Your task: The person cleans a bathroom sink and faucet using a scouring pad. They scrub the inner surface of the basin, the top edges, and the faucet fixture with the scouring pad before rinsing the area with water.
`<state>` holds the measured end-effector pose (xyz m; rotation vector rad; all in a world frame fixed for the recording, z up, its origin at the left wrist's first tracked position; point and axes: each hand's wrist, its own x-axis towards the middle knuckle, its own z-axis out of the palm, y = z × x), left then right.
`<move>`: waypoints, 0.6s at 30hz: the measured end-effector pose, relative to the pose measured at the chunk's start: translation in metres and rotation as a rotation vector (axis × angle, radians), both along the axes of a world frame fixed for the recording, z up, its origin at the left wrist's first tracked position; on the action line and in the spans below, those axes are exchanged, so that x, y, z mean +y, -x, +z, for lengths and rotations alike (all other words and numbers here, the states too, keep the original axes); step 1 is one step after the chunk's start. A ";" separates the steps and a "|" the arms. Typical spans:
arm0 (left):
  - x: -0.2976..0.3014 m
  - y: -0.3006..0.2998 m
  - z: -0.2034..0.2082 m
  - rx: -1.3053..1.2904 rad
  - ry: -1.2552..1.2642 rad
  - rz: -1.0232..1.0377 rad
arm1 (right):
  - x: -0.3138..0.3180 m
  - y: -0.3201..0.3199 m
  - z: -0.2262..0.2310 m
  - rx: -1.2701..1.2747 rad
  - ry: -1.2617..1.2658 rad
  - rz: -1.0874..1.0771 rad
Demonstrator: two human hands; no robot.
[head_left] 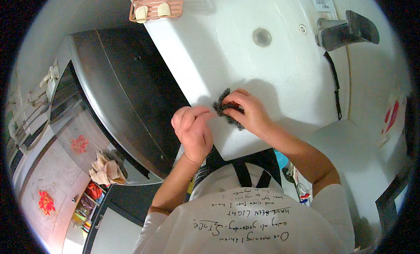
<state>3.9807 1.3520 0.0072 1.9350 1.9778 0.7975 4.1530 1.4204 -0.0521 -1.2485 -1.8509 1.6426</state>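
Over the near left corner of a white washbasin (210, 44), my right hand (250, 109) is closed on a dark grey, fuzzy scouring pad (227, 110). The pad is bunched, and its ends stick out past my thumb and fingers. Just to its left is my left hand (192, 127), fingers curled and tips pointing at the pad's edge. Whether those fingertips pinch a bit of the pad, I cannot tell. A round drain (262, 37) lies farther off in the basin.
A grey tap (348, 31) stands at the basin's right side, with a thin black strip (335, 88) nearer on the ledge. A pink soap dish (157, 0) with two pale pieces sits at the far left corner. Left of the basin stands a dark curved appliance (127, 79).
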 end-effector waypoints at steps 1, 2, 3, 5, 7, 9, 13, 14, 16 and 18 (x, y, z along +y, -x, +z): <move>-0.006 0.000 -0.004 -0.011 -0.004 0.014 | -0.001 0.001 0.004 -0.004 0.054 -0.005; -0.005 -0.001 -0.005 -0.021 -0.009 0.010 | 0.010 0.011 0.004 0.059 -0.044 -0.050; -0.005 -0.001 -0.006 -0.030 -0.013 0.007 | 0.028 0.029 0.002 0.124 -0.142 -0.092; -0.002 -0.002 -0.007 -0.031 -0.013 0.005 | 0.070 0.069 -0.009 0.213 -0.216 -0.231; 0.009 -0.004 -0.007 -0.028 -0.028 -0.014 | 0.120 0.086 -0.030 0.129 -0.309 -0.326; 0.015 -0.003 -0.006 -0.031 -0.038 0.007 | 0.126 0.081 -0.033 0.068 -0.284 -0.274; 0.007 0.004 -0.010 -0.070 -0.043 0.062 | 0.037 0.012 -0.026 -0.029 -0.189 0.002; 0.006 0.003 -0.012 -0.074 -0.034 0.043 | 0.018 -0.013 -0.022 -0.093 -0.156 0.127; -0.002 0.001 -0.013 -0.075 -0.005 0.007 | 0.007 -0.031 0.000 -0.157 -0.131 0.237; -0.003 -0.002 -0.011 -0.094 -0.002 0.004 | 0.011 -0.023 -0.004 -0.170 -0.147 0.210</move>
